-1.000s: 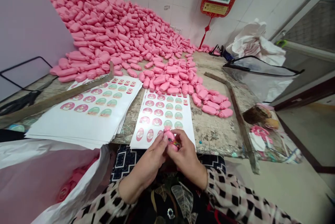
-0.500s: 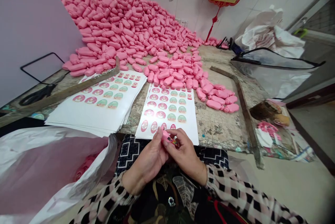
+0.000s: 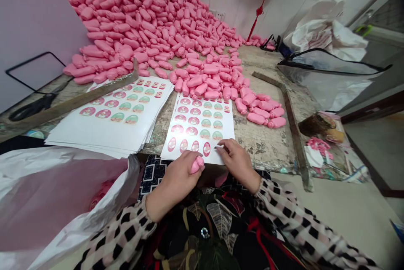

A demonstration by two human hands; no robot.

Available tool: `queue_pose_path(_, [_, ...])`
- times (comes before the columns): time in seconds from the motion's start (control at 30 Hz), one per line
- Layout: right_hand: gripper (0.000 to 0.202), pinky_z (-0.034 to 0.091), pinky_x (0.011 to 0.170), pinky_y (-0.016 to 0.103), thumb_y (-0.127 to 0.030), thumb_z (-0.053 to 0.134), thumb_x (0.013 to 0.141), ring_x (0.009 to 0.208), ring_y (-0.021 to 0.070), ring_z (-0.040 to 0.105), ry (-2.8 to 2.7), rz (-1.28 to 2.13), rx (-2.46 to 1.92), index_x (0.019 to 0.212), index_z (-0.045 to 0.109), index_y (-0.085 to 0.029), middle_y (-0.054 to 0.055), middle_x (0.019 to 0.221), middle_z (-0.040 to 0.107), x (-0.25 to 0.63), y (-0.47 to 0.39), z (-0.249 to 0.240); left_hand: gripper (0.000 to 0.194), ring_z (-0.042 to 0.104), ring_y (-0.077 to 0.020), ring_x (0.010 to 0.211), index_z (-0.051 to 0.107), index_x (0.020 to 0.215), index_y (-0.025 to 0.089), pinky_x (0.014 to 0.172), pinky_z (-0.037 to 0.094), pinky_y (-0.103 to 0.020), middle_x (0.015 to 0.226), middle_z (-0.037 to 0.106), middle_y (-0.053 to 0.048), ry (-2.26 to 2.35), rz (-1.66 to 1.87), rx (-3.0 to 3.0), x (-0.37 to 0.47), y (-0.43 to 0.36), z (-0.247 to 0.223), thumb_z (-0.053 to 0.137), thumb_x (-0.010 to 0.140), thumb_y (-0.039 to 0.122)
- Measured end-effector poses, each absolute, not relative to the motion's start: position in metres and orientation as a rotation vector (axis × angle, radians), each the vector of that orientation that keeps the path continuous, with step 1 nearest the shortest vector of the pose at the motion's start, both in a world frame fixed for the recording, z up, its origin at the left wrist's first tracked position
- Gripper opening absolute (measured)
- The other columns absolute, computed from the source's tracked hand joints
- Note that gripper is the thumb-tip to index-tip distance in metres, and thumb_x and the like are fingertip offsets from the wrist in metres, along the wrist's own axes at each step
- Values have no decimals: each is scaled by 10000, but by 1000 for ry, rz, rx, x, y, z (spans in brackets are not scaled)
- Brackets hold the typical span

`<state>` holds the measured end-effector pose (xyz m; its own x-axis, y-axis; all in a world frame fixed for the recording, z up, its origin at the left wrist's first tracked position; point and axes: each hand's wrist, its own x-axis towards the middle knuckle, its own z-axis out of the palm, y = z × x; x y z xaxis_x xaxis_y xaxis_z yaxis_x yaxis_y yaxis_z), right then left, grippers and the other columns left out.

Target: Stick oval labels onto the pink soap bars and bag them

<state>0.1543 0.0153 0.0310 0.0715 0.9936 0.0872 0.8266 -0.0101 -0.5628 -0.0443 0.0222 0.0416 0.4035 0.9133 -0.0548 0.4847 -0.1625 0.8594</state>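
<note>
A small pink bottle-shaped piece (image 3: 197, 164) is wrapped in my left hand (image 3: 178, 179), just in front of the table edge. To its right, my right hand (image 3: 238, 162) reaches over the lower right corner of a sticker sheet (image 3: 199, 126). Its thumb and forefinger are pinched together; whatever lies between them is too small to name. Pink and green printed labels cover the sheet. Further left lies a stack of similar sheets (image 3: 94, 133). Behind both, many pink pieces (image 3: 151, 21) form a large heap against the wall.
A wooden strip (image 3: 63, 108) crosses the left stack, with black scissors (image 3: 33, 108) beside it. Another strip (image 3: 293, 131) runs down the table's right side. A white bag (image 3: 41, 202) stands open at lower left. Clear bag (image 3: 328, 76) and brown roll (image 3: 316, 124) sit at right.
My hands have separated. The right one moved up and right to the sheet's corner, while the left kept a pink piece and closed round it. The view has tilted slightly downward.
</note>
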Motion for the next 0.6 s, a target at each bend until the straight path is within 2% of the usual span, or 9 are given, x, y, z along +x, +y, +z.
queue_pose_path(0.07, [173,375,671,268,-315,447,885,801,161,559,-1866,377,-1921,928,595,-236,19,897,581,153,19,30,382,489,-293,1127,548,1195,279,928,353,-417,1326,467,-76,1173,477,2037,-44,23,38,499,816,281])
queue_pose_path(0.13, [178,363,648,263,-311,430,895,793,159,559,-1927,311,-1948,894,590,-233,23,895,574,149,21,31,478,442,-331,1193,457,1301,302,943,337,-449,1475,270,-71,1140,373,2126,-42,21,34,466,825,260])
queue_pose_path(0.27, [188,328,589,270,-309,413,904,743,159,549,-2013,206,-2015,903,582,-227,39,898,561,143,23,32,508,520,-343,1099,444,1313,333,899,363,-466,1517,152,-59,1111,326,2165,-41,17,26,465,815,232])
queue_pose_path(0.43, [193,302,566,275,-314,413,906,712,153,543,-2092,184,-2059,890,583,-224,38,877,565,144,26,32,573,603,-290,937,363,1356,375,782,432,-414,1533,6,-56,1161,172,2335,-39,14,22,453,814,213])
queue_pose_path(0.6, [205,298,570,260,-324,407,911,737,137,553,-2158,175,-2050,874,587,-233,15,878,568,147,29,38,575,627,-249,877,253,1389,409,724,470,-399,1526,-74,-93,1228,27,2476,-34,14,18,416,857,265])
